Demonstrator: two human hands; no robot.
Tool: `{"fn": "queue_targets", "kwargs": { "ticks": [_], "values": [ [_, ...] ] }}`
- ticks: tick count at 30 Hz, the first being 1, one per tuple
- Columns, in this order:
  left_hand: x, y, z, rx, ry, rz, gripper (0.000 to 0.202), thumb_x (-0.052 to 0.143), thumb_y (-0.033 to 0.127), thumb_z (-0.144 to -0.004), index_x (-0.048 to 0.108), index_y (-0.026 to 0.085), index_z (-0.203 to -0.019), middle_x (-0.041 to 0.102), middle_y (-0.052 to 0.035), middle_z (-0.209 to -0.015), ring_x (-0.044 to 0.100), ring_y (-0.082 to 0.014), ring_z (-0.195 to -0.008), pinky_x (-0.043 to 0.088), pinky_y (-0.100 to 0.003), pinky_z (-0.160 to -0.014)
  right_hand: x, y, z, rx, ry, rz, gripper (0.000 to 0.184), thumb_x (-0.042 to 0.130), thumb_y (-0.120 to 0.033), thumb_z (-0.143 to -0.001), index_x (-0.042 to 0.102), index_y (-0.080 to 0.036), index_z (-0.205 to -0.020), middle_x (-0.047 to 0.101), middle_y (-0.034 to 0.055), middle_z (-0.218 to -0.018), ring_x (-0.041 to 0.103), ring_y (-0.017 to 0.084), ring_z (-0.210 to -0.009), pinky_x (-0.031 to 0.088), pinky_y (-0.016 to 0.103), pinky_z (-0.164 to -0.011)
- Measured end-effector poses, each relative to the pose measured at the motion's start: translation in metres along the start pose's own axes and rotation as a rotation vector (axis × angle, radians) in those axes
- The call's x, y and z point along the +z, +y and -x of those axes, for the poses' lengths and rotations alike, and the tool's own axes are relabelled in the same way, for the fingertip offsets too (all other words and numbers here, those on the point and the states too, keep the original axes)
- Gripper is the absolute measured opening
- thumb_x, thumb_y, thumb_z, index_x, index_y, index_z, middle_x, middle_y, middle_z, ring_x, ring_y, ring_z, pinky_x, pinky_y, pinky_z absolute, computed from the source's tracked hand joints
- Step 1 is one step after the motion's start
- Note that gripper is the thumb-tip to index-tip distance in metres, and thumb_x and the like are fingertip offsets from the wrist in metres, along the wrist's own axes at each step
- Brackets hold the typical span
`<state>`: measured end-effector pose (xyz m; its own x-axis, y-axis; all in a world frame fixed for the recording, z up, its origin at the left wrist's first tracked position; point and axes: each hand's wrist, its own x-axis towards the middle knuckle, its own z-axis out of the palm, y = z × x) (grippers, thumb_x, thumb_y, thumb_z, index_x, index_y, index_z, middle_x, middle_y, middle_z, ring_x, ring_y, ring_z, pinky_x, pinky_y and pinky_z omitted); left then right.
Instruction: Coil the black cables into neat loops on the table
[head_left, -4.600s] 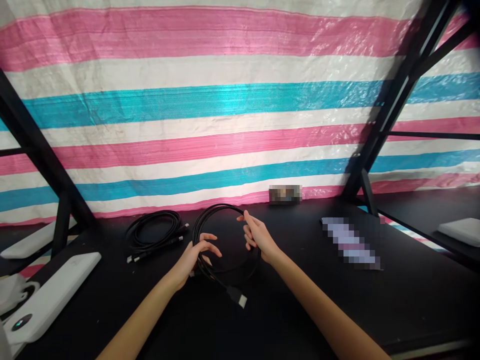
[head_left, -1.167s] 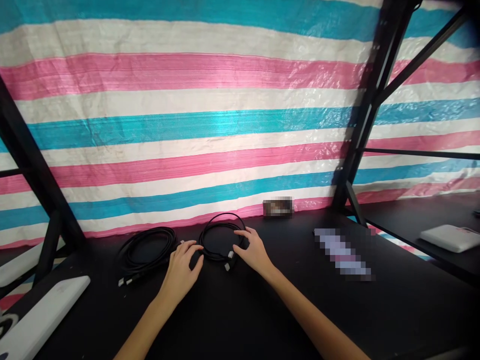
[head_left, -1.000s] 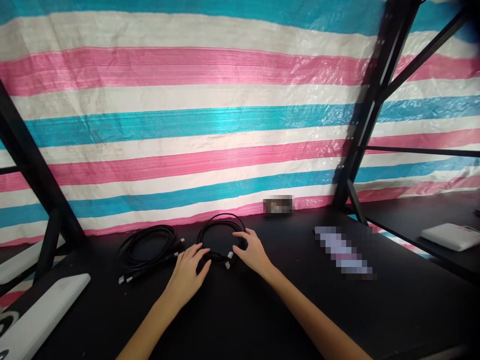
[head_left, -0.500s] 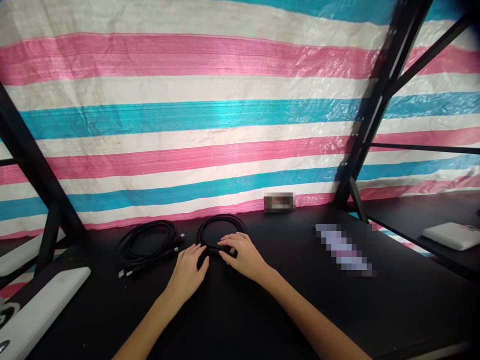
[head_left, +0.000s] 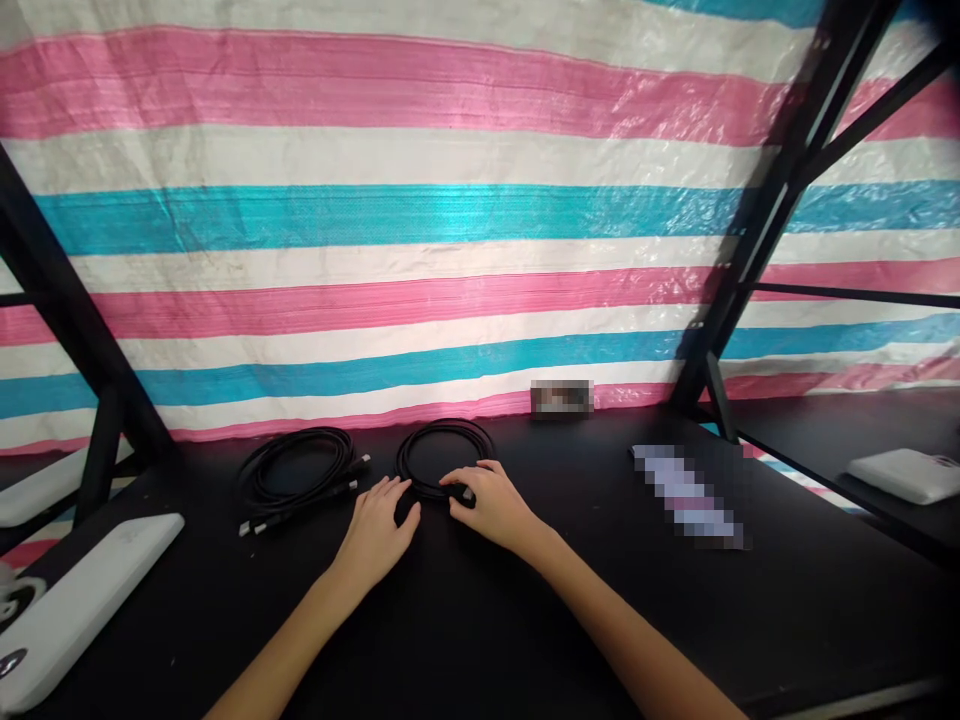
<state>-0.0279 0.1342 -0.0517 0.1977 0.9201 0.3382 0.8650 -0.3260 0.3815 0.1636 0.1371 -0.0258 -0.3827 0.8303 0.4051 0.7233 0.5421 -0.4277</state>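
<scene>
A coiled black cable [head_left: 444, 425] lies on the black tabletop [head_left: 420, 640] in front of me. My left hand [head_left: 379, 525] rests at the coil's near left side, thumb and fingers apart, with nothing visible in it. At the coil's near right side is my right hand [head_left: 495, 505], its fingers curved and a gap between thumb and forefinger. A cable plug [head_left: 466, 493] shows in that gap; whether the fingers touch it is unclear. Left of this coil sits a second black cable coil [head_left: 296, 490] with several light metal plugs at its ends.
A long white device [head_left: 97, 600] lies at the left edge. Blurred-out items, a small box [head_left: 562, 397] and a pale strip [head_left: 686, 495], lie to the back and right. Black metal frame posts [head_left: 757, 230] flank the table before a striped tarp [head_left: 420, 215]. A white box [head_left: 904, 474] sits far right.
The view has shifted slightly, so the table items appear a little higher. My right hand's thumb and fingertips have shifted slightly right along the coil; my left hand has barely moved.
</scene>
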Motion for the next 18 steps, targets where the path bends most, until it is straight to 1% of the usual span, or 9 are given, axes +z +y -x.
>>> {"fn": "queue_targets", "kwargs": {
  "ticks": [2,4,6,7,9,11,13,15,18],
  "values": [
    [0.000,0.000,0.000,0.026,-0.006,0.032,0.040,0.047,0.032,-0.081,0.061,0.013,-0.114,0.060,-0.0121,-0.120,0.047,-0.0278,-0.120,0.035,-0.045,-0.100,-0.005,0.000,0.000,0.015,-0.006,0.037,0.025,0.056,-0.013,-0.068,0.064,-0.020,-0.091,0.070,0.0008,-0.092,0.062,0.015,-0.084,0.027,0.036,-0.095],
    [-0.002,0.002,0.000,0.049,0.004,0.071,0.036,0.048,0.032,-0.081,0.063,0.016,-0.110,0.063,-0.0099,-0.116,0.049,-0.0266,-0.118,0.035,-0.044,-0.099,-0.011,0.000,0.000,0.030,-0.023,0.103,0.019,0.056,-0.012,-0.064,0.065,-0.021,-0.079,0.070,-0.0014,-0.079,0.061,0.014,-0.075,0.027,0.036,-0.093],
    [-0.006,0.004,-0.001,0.067,0.015,0.114,0.033,0.048,0.030,-0.081,0.065,0.017,-0.106,0.066,-0.0077,-0.110,0.053,-0.0247,-0.113,0.037,-0.041,-0.098,-0.015,0.000,-0.001,0.037,-0.024,0.162,0.012,0.057,-0.012,-0.062,0.064,-0.021,-0.067,0.068,-0.0023,-0.070,0.060,0.014,-0.070,0.028,0.035,-0.090],
    [-0.008,0.006,-0.001,0.069,0.020,0.132,0.031,0.047,0.030,-0.082,0.065,0.018,-0.104,0.067,-0.0070,-0.107,0.055,-0.0237,-0.110,0.038,-0.039,-0.097,-0.015,-0.001,-0.001,0.037,-0.009,0.178,0.010,0.057,-0.013,-0.063,0.063,-0.021,-0.065,0.067,-0.0022,-0.070,0.059,0.014,-0.070,0.029,0.035,-0.089],
    [-0.012,0.007,-0.002,0.052,0.029,0.138,0.031,0.046,0.028,-0.082,0.065,0.017,-0.103,0.068,-0.0067,-0.106,0.058,-0.0223,-0.105,0.039,-0.038,-0.096,-0.013,-0.002,-0.001,0.037,0.045,0.177,0.008,0.059,-0.019,-0.067,0.065,-0.021,-0.072,0.068,-0.0012,-0.075,0.060,0.015,-0.076,0.030,0.034,-0.087],
    [-0.014,0.008,-0.002,0.008,0.030,0.090,0.033,0.045,0.028,-0.082,0.064,0.015,-0.106,0.066,-0.0085,-0.110,0.055,-0.0235,-0.110,0.036,-0.039,-0.098,-0.006,-0.004,0.000,0.022,0.069,0.158,0.015,0.060,-0.025,-0.072,0.066,-0.021,-0.086,0.069,0.0001,-0.085,0.060,0.016,-0.083,0.031,0.033,-0.087],
    [-0.014,0.007,-0.001,-0.031,0.001,0.025,0.038,0.045,0.030,-0.082,0.062,0.012,-0.111,0.062,-0.0114,-0.118,0.049,-0.0261,-0.118,0.032,-0.042,-0.102,0.003,-0.006,0.001,-0.019,0.035,0.155,0.023,0.056,-0.026,-0.079,0.064,-0.020,-0.100,0.069,0.0024,-0.095,0.060,0.017,-0.089,0.031,0.033,-0.089],
    [-0.012,0.007,0.001,-0.033,-0.055,-0.004,0.043,0.046,0.031,-0.082,0.059,0.010,-0.116,0.057,-0.0141,-0.125,0.043,-0.0272,-0.124,0.029,-0.042,-0.104,0.011,-0.008,0.002,-0.062,-0.020,0.184,0.028,0.050,-0.024,-0.085,0.061,-0.019,-0.111,0.068,0.0052,-0.104,0.059,0.018,-0.094,0.030,0.034,-0.091],
    [-0.008,0.007,0.002,-0.006,-0.122,0.016,0.047,0.046,0.032,-0.081,0.056,0.008,-0.121,0.052,-0.0162,-0.129,0.039,-0.0278,-0.127,0.027,-0.042,-0.105,0.018,-0.009,0.002,-0.064,-0.060,0.255,0.031,0.042,-0.020,-0.090,0.059,-0.018,-0.116,0.067,0.0080,-0.106,0.058,0.021,-0.096,0.030,0.037,-0.091]
  ]
}}
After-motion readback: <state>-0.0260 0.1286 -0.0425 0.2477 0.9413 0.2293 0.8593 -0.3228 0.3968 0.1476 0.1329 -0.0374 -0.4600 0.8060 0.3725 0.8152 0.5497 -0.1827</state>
